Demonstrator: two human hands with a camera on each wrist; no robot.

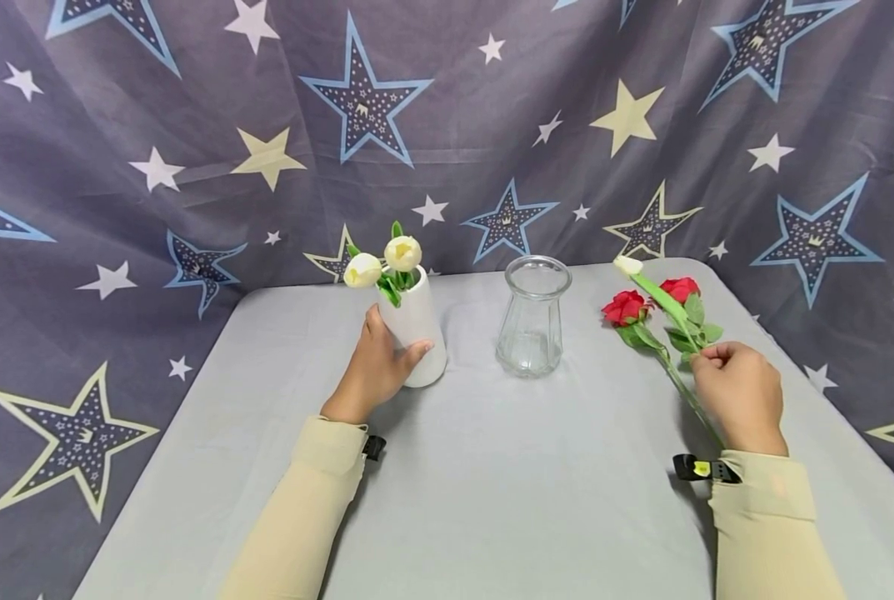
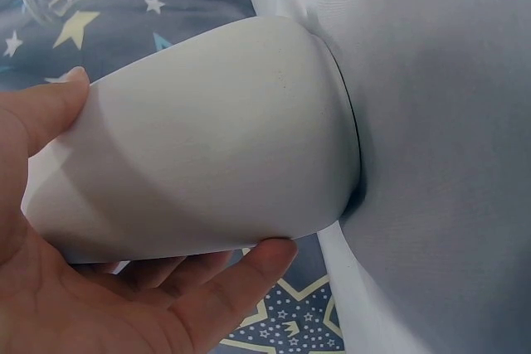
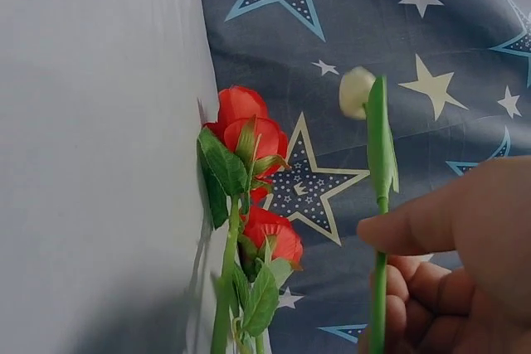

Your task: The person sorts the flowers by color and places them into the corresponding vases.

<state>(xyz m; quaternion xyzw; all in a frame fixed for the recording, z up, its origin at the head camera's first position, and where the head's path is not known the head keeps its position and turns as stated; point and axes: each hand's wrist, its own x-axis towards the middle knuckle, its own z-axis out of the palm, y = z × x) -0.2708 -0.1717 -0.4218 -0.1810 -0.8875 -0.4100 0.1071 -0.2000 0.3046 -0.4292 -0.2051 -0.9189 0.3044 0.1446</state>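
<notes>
My left hand (image 1: pixel 375 367) grips a white vase (image 1: pixel 418 333), thumb on one side and fingers round the other. The vase leans a little to the left, and two white tulips (image 1: pixel 403 252) with green leaves stick out of its mouth. On the right, my right hand (image 1: pixel 739 392) pinches the green stem of a single white tulip (image 3: pixel 357 93) between thumb and fingers, its bloom pointing away from me. Two red roses (image 1: pixel 626 308) with leafy stems lie on the table just beyond and left of that hand.
A clear glass vase (image 1: pixel 531 325) stands upright between the two hands, with nothing in it. The table (image 1: pixel 536 500) has a pale grey cover. Behind it hangs a dark curtain (image 1: pixel 447 125) printed with stars.
</notes>
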